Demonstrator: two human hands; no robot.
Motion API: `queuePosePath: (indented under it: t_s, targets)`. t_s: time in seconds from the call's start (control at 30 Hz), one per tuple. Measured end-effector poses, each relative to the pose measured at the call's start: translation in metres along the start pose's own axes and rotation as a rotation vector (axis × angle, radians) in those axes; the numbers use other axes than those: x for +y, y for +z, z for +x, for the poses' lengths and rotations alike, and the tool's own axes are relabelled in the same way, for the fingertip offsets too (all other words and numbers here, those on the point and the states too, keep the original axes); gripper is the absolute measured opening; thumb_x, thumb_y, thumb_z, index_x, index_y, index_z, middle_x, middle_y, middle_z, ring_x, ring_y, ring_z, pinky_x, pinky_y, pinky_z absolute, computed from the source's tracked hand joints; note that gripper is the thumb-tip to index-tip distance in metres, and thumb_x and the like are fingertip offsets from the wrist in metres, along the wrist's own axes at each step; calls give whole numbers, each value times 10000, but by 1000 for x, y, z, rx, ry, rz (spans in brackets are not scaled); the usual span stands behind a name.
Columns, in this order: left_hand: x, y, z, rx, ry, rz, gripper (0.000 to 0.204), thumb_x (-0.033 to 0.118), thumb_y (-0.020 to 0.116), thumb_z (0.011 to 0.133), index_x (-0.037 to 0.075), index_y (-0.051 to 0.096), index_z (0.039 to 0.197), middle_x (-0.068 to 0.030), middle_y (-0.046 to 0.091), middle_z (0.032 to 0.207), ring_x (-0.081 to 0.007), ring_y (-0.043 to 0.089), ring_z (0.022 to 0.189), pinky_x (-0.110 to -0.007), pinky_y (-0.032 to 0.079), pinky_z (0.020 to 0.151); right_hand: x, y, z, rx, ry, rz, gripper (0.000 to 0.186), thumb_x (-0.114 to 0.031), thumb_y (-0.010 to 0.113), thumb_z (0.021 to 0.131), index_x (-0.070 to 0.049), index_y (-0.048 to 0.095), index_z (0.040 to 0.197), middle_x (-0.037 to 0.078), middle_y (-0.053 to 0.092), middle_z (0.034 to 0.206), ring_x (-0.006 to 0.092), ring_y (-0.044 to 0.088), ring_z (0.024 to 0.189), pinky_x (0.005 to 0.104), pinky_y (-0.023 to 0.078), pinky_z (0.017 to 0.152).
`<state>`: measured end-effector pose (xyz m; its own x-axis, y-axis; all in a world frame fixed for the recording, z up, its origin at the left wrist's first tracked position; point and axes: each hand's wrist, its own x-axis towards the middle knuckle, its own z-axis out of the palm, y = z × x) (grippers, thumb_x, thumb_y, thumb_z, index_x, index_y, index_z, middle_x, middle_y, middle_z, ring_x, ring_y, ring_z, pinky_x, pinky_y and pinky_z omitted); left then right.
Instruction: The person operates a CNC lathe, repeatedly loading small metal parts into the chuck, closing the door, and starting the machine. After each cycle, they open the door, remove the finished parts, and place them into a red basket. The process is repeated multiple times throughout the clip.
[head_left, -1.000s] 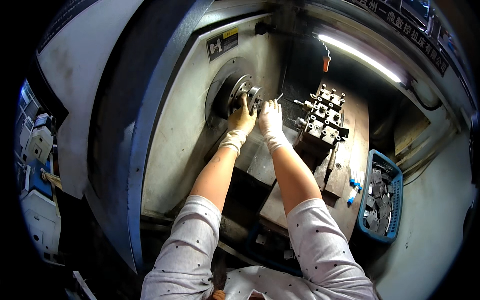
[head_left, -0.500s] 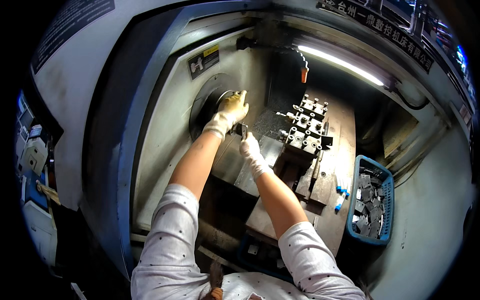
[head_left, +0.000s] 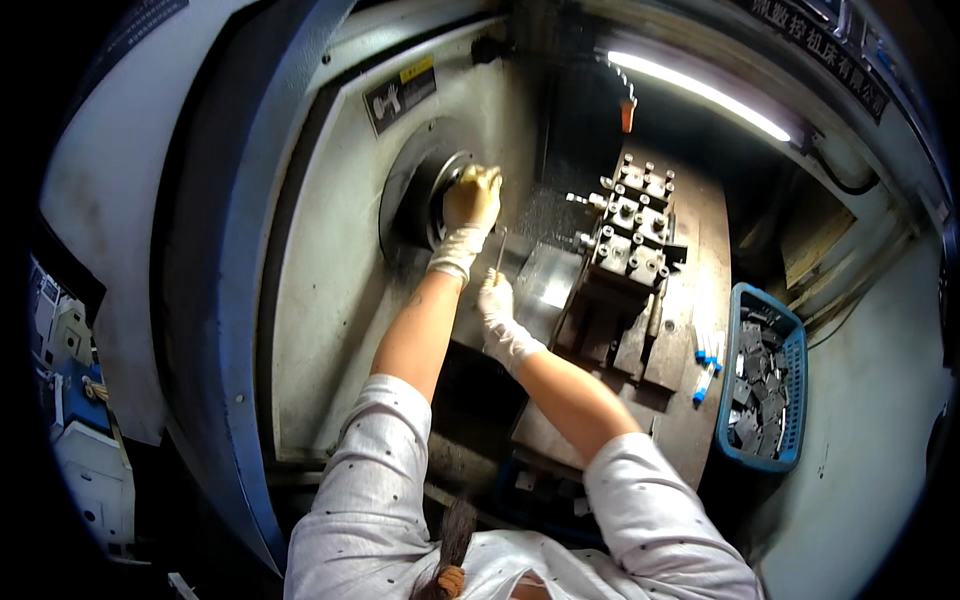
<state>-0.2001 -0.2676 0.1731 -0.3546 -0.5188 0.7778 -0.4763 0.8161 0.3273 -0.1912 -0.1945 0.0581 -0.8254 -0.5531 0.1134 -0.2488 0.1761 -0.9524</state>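
My left hand (head_left: pixel 475 200), in a pale glove, is closed over the front of the round dark chuck (head_left: pixel 423 210) on the machine's inner wall; what its fingers grip is hidden. My right hand (head_left: pixel 496 300), also gloved, is below and right of it, closed on a thin metal piece (head_left: pixel 501 243) that points upward, apparently a rod or a part seen edge-on. Right of both hands stands a block of steel tool holders (head_left: pixel 630 245) with bolts and small cutting tools pointing toward the chuck.
A blue basket (head_left: pixel 734 440) of dark flat metal parts sits at the right. Small blue-and-white objects (head_left: pixel 705 380) lie on the slide (head_left: pixel 715 240). An orange-tipped coolant hose (head_left: pixel 627 115) hangs under a light tube (head_left: pixel 700 90). The door frame (head_left: pixel 210 300) bounds the left.
Since a second ago my left hand has risen over the chuck face, and my right hand has moved down and left, away from it. The camera view has shifted slightly.
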Motion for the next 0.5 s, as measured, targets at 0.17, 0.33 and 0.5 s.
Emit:
queuePosePath:
  t_s: [0.17,0.33,0.5]
  targets:
    - [-10,6,10,-163,-59,78,146,195,515,666,100,580,756,-87,540,715,-225,522,653,-301,412,583,-95,-30,-34,-211,806,750,400,-395,324,776,-32,435,650,51,413,486,170,361,338,308,319,309]
    - [-5,-1,-9,96,7,-121,157,170,506,689,86,565,808,-75,532,784,-216,508,727,-288,406,615,-23,-10,-14,-207,348,300,422,-387,282,792,-25,453,660,101,468,511,231,447,418,347,389,423]
    - [-5,-10,-50,324,75,-243,272,124,438,751,68,438,1017,-125,449,979,-260,424,908,-321,344,766,-15,1,7,-75,306,-176,375,-341,266,787,-27,460,848,178,519,820,314,494,798,385,386,684]
